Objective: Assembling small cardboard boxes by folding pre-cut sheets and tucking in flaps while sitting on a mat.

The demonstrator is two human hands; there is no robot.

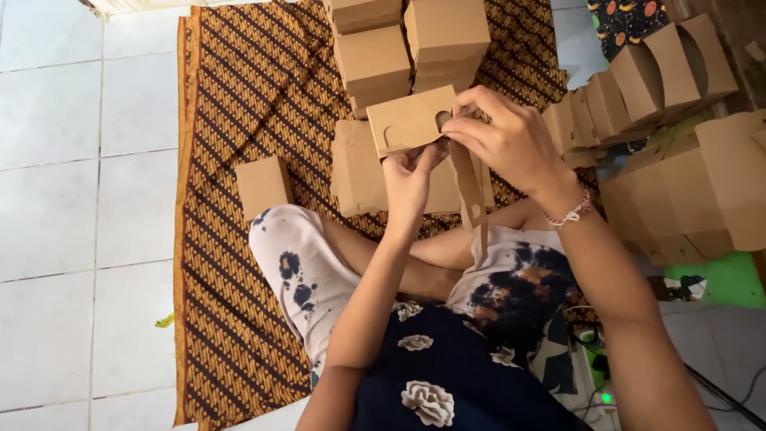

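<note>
While the white tiled floor (72,160) lies bare at far left, a patterned brown cloth (231,96) is spread beside it, w/ a small folded box (263,185) set on it. At centre, a cardboard blank (408,120) is held above the lap: left hand (408,177) is pinched shut on its lower edge, right hand (503,137) is closed on its top-right corner. Stacked boxes (678,64) are seen at right.

2 hands (411,179), 1 flat box blank (411,120), 1 small box (263,185), approx 4 stacked boxes (447,32), 1 batik cloth (239,120)
</note>
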